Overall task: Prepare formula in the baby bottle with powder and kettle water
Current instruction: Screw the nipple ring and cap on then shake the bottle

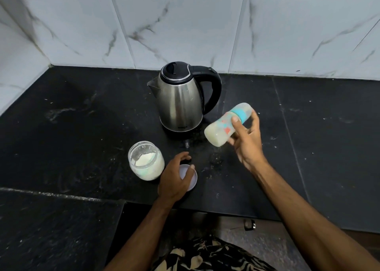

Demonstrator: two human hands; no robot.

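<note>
The task looks close to its end: the baby bottle holds a pale, milky mix with its teal collar and cap fitted, so powder and water both seem to be in, and the tilt suggests mixing by shaking. The right hand has its fingers and thumb wrapped round the bottle's middle, holding it on a slant above the worktop, base toward the left and cap toward the back, just beside the kettle but apart from it. What seems left is setting the bottle down and closing the powder jar, which stands open near the front. The left hand rests with curled fingers over the jar lid that lies flat just right of the jar; whether it already grips the lid I cannot tell. Room to move is good to the right and left of the things, with bare dark stone there. The front edge of the worktop runs close below the left hand, and the tiled wall stands behind the kettle.
</note>
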